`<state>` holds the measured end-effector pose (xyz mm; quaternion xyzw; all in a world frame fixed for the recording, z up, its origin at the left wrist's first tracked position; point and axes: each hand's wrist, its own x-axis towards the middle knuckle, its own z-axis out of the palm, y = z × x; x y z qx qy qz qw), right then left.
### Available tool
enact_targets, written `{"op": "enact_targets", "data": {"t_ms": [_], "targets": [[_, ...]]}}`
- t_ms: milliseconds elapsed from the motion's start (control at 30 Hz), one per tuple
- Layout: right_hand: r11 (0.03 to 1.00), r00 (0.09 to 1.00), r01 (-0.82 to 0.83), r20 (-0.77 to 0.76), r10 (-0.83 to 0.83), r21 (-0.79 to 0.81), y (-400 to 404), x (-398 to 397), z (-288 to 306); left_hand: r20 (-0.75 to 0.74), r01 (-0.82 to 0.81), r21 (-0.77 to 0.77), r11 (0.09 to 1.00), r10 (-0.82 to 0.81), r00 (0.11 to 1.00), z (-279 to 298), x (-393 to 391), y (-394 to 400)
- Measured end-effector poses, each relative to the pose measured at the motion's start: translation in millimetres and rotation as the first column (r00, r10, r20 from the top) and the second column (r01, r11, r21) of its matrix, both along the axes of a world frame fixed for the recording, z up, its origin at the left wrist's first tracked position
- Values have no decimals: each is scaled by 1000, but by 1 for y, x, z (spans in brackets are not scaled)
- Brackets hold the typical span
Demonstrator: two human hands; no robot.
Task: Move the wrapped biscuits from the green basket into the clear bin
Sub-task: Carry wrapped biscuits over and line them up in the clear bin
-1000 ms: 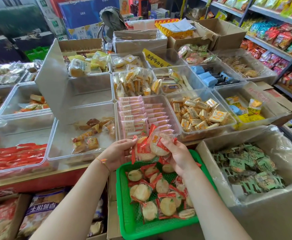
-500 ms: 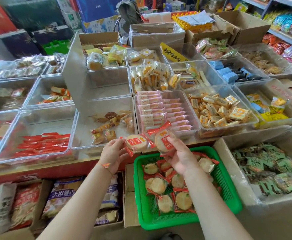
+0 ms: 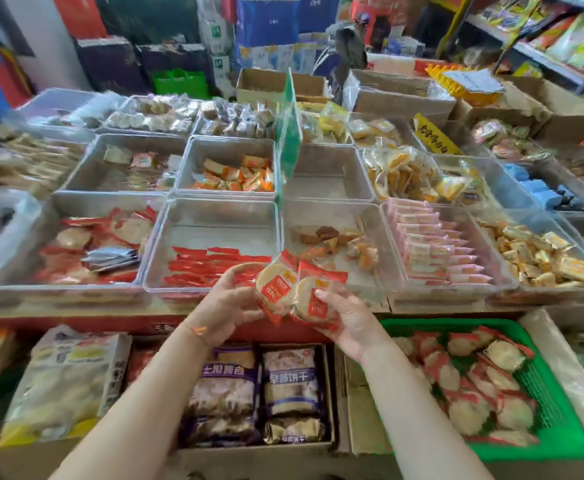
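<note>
Round biscuits in red-and-clear wrappers [image 3: 292,292] are bunched between both hands, in front of the counter's edge. My left hand [image 3: 223,308] grips the left side of the bunch; my right hand [image 3: 347,315] grips the right side, thumb on the top packet. The green basket [image 3: 560,441] sits low at the right with several more wrapped biscuits [image 3: 470,382] in it. A clear bin [image 3: 152,258] just beyond my hands holds flat red packets. Further left, another clear bin [image 3: 46,216] holds biscuits of the same kind.
Rows of clear bins with other snacks cover the counter; a bin [image 3: 384,233] to the right holds a few brown sweets, and pink packets [image 3: 432,247] fill the one beyond. A cardboard box [image 3: 283,448] of bagged biscuits stands below my arms. Shelves run along the right.
Both hands lifted the bunch of biscuits out of the green basket and carried it left along the counter; the view swung left, so the basket now lies at the right.
</note>
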<state>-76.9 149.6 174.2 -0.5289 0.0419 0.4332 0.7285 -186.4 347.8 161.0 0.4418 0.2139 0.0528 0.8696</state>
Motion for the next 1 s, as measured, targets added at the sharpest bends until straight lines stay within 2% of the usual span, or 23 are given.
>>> {"op": "enact_targets", "data": {"t_ms": [100, 233, 367, 500, 600, 700, 800, 933, 1000], "targets": [[995, 999, -6, 41, 10, -101, 50, -28, -5, -23, 140, -5, 990, -140, 990, -3, -23, 47], [974, 997, 30, 74, -14, -223, 88, -53, -17, -121, 175, 4, 985, -173, 978, -10, -30, 80], [957, 993, 98, 87, -77, -272, 111, -45, -26, -246, 101, 103, 989, -73, 966, -23, -23, 101], [939, 981, 145, 165, -97, -310, 134, -11, -36, -323, -51, 266, 963, 139, 936, -35, -15, 131], [912, 945, 191, 319, -70, -364, 155, 26, -37, -357, -63, 423, 904, 230, 905, -33, -6, 155], [848, 817, 237, 570, 90, -473, 180, 60, -46, -310, -114, 517, 848, 310, 899, -32, 12, 176], [770, 616, 259, 714, 334, -583, 199, 82, -62, -250, -185, 555, 811, 374, 893, -37, 34, 184], [661, 282, 342, 744, 605, -668, 219, 106, -75, -213, -208, 583, 785, 395, 894, -50, 63, 192], [616, 128, 367, 693, 709, -697, 226, 115, -84, -219, -207, 595, 777, 404, 888, -57, 76, 200]]}}
